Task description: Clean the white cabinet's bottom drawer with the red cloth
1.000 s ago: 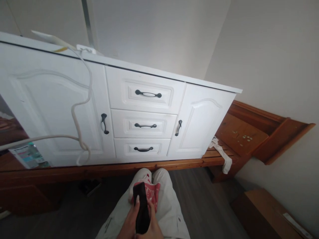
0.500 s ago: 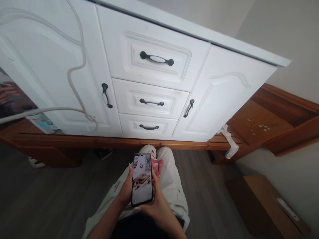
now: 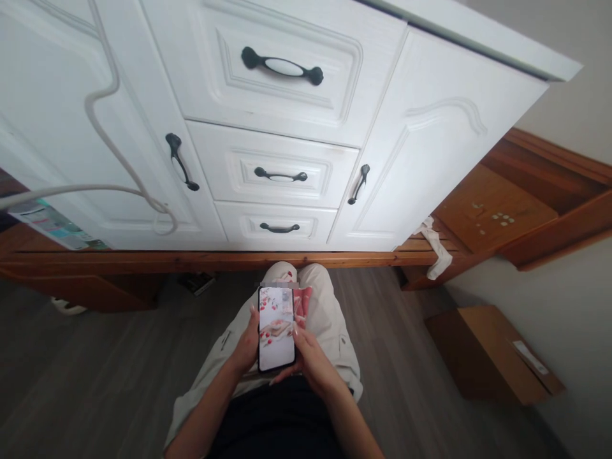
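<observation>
A smartphone (image 3: 276, 331) with a lit screen showing a picture of red fruit is held upright over my lap. My left hand (image 3: 247, 344) grips its left edge, thumb along the side. On the right edge, my right hand (image 3: 306, 357) holds the phone, its thumb near the screen's edge and other fingers at the lower corner. A red and white patterned cloth (image 3: 302, 306) lies on my light trousers (image 3: 329, 319), just right of the phone.
White cabinet (image 3: 282, 153) with dark handles stands in front on a wooden frame (image 3: 239, 258). A pale cable (image 3: 102, 127) hangs at left. White cloth (image 3: 436, 252) drapes over the wood at right. A cardboard box (image 3: 492, 354) sits on the floor.
The phone's screen looks brighter, and my right thumb has come up to its right edge. The view has shifted, with the cabinet closer and higher in the picture.
</observation>
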`<state>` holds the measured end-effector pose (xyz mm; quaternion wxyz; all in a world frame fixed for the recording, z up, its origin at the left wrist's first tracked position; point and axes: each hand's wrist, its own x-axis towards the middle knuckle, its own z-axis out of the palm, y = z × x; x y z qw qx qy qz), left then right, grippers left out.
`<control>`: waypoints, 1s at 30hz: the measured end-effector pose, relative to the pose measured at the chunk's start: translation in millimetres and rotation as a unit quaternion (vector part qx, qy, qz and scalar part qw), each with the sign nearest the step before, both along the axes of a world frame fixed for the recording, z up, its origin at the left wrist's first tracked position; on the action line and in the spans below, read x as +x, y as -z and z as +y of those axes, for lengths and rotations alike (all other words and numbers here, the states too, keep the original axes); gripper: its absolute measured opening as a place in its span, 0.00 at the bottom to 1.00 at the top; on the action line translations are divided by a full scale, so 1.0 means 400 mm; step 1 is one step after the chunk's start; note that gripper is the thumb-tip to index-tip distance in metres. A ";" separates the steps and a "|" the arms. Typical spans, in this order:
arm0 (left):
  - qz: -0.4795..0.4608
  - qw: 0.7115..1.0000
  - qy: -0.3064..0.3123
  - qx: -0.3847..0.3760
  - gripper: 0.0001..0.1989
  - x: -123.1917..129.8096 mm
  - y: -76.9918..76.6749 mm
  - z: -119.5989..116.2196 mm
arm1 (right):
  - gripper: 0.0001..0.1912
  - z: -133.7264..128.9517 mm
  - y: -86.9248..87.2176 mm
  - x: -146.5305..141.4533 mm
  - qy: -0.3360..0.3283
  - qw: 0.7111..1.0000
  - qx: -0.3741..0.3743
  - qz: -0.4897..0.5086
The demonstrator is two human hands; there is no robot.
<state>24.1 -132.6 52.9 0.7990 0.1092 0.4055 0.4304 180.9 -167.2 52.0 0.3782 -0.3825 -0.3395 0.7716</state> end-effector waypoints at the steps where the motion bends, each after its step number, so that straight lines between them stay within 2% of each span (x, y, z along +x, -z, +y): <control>1: -0.027 1.000 0.004 0.012 0.42 -0.002 0.004 -0.001 | 0.32 -0.003 -0.001 0.000 -0.014 1.000 -0.007 0.020; 6: -0.071 0.990 0.052 0.113 0.45 -0.019 0.041 -0.009 | 0.30 -0.013 0.006 -0.001 -0.031 0.999 -0.026 0.029; 9: -0.092 0.983 0.071 0.141 0.46 -0.021 0.036 -0.012 | 0.32 -0.008 0.024 -0.007 -0.040 0.999 -0.021 0.008; 13: -0.108 0.983 0.069 0.134 0.46 -0.019 0.018 -0.016 | 0.36 -0.003 0.038 -0.015 -0.048 0.999 -0.003 0.005; 18: -0.124 0.984 0.057 0.114 0.46 -0.015 0.020 -0.016 | 0.38 -0.004 0.046 -0.018 -0.049 0.999 0.018 -0.012; 25: -0.130 0.986 0.029 0.105 0.48 -0.008 0.027 -0.009 | 0.40 0.001 0.116 -0.026 -0.056 0.994 -0.056 0.071; 30: -0.120 0.989 0.018 0.082 0.49 -0.007 0.045 -0.001 | 0.41 0.008 0.146 -0.025 -0.090 0.992 -0.062 0.057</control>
